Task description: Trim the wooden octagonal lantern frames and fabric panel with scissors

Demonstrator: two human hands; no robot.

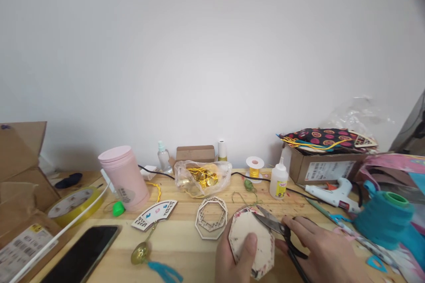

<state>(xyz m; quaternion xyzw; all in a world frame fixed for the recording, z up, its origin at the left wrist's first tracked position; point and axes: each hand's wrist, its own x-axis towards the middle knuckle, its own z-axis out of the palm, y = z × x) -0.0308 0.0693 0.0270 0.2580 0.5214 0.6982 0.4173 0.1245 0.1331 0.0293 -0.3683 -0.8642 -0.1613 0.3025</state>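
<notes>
My left hand [232, 258] grips a pale hexagonal wooden piece [250, 241] with a patterned edge, thumb pressed on its face. My right hand [323, 250] is closed around black-handled scissors [275, 225], whose blades lie across the upper right edge of the hexagon. Both hands are low at the front of the wooden table [186, 247]. A stack of open wooden octagon frames [211, 217] lies just left of the hexagon.
A pink tumbler [124, 177], fan-shaped wooden cutout [154, 214], black phone [83, 254], yellow tape roll [73, 203], bag of gold trinkets [202, 177], glue bottle [279, 181], white glue gun [332, 192], teal thread cone [385, 219] and cardboard boxes [327, 168] crowd the table.
</notes>
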